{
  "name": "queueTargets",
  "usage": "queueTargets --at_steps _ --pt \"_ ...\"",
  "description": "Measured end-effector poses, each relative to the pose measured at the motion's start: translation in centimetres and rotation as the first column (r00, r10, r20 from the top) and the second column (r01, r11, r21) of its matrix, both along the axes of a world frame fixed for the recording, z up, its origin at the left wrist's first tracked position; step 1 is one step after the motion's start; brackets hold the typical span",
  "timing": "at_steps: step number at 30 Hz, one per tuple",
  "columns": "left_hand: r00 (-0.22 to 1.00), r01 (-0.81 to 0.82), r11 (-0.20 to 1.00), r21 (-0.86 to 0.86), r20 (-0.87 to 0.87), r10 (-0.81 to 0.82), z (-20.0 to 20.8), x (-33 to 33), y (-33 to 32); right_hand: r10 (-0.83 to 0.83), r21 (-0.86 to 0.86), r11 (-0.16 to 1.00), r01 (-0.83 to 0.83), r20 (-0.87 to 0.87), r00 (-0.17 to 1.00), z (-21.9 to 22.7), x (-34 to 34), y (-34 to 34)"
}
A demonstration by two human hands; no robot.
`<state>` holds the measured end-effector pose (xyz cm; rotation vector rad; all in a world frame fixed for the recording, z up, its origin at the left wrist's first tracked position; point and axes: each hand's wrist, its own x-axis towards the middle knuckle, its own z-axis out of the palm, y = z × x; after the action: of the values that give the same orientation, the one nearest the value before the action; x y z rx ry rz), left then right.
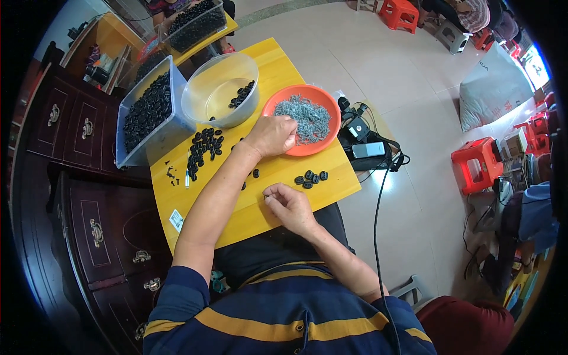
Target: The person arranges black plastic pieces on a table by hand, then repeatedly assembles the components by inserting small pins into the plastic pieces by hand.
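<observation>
My left hand (273, 136) reaches over the left rim of an orange bowl (335, 121). Its fingers are curled together, and whatever they hold is hidden. Inside the bowl lies a heap of small silver screw-like pieces (305, 112). Nearer my body, my right hand (291, 208) is low over the table with thumb and forefinger pinched. A tiny dark bit shows at its fingertips, too small to name. Just right of it sits a small group of black oval plastic parts (307, 179). More loose black parts (204, 145) are spread left of my left forearm.
On the yellow table (278, 62) stand a clear round tub (204, 94) with some black parts and a bluish bin (171, 133) full of them. Small black screws (171, 173) lie at the left edge. A cable (377, 231) hangs on the right. Dark drawers (100, 231) adjoin the left side.
</observation>
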<state>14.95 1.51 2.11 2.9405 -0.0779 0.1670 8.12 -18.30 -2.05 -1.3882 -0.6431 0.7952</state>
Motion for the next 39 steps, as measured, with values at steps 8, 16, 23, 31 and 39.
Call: queueTargets --at_steps 8,16,23,31,39 --pt "0.933 -0.137 0.771 -0.621 0.179 0.311 2.7 -6.2 -2.2 0.034 0.033 0.999 -0.03 -0.125 0.992 -0.1 0.1 -0.2" --pt "0.897 -0.247 0.467 -0.849 -0.018 0.442 0.4 -14.8 -4.3 -0.032 0.042 0.998 0.043 -0.236 0.971 0.0 0.1 0.0" --pt "0.886 -0.264 0.432 -0.862 -0.041 0.461 -0.2 -17.4 -6.2 -0.04 0.033 0.998 0.048 -0.201 0.979 0.1 0.0 0.1" --pt "0.875 -0.257 0.455 -0.853 -0.006 0.484 -0.3 -17.4 -6.7 -0.043 0.01 0.999 0.044 -0.116 0.992 -0.5 -0.3 0.2" --pt "0.89 -0.267 0.561 -0.783 0.022 0.455 0.4 -17.4 -6.7 -0.048 -0.028 0.999 0.045 -0.107 0.993 -0.1 -0.6 0.2"
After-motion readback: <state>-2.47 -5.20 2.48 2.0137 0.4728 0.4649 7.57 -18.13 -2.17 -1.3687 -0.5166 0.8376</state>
